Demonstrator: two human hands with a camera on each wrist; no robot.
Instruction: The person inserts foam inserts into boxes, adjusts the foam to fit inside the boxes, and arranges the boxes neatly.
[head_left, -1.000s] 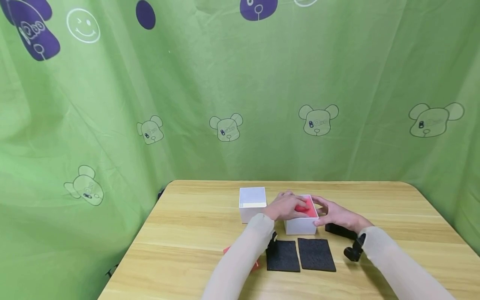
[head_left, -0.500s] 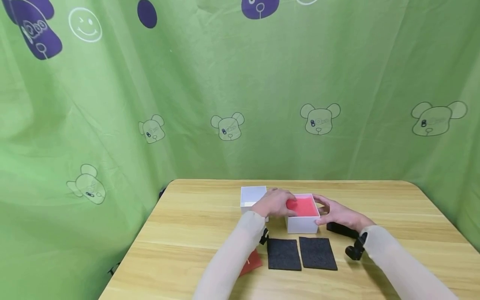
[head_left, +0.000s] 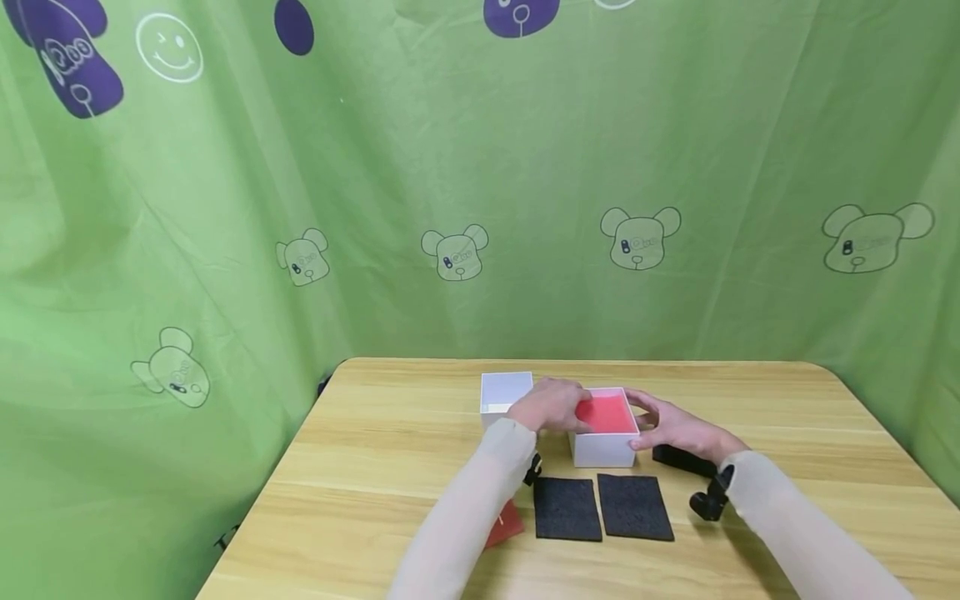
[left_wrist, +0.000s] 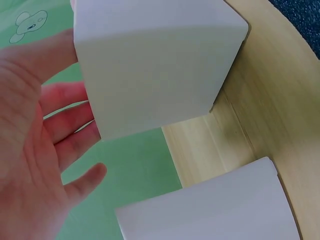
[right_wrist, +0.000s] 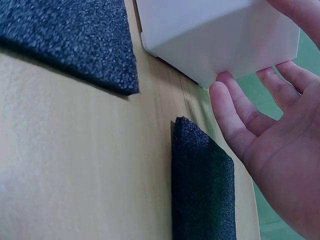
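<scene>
A wooden table (head_left: 390,467) stands before a green curtain (head_left: 450,167) (printed with bears).

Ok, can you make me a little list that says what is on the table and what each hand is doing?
Table: wooden table, green cloth behind it.
Box in hand: white box with a red lining.
Left hand: left hand rests against the box's left side, fingers fairly straight.
Right hand: right hand touches the box's right side, fingers relaxed.
Other box: second white box, open, to the left.
Pads: two black foam squares in front, another black foam piece under the right hand.
Red piece: red card partly hidden by the left sleeve.
</scene>
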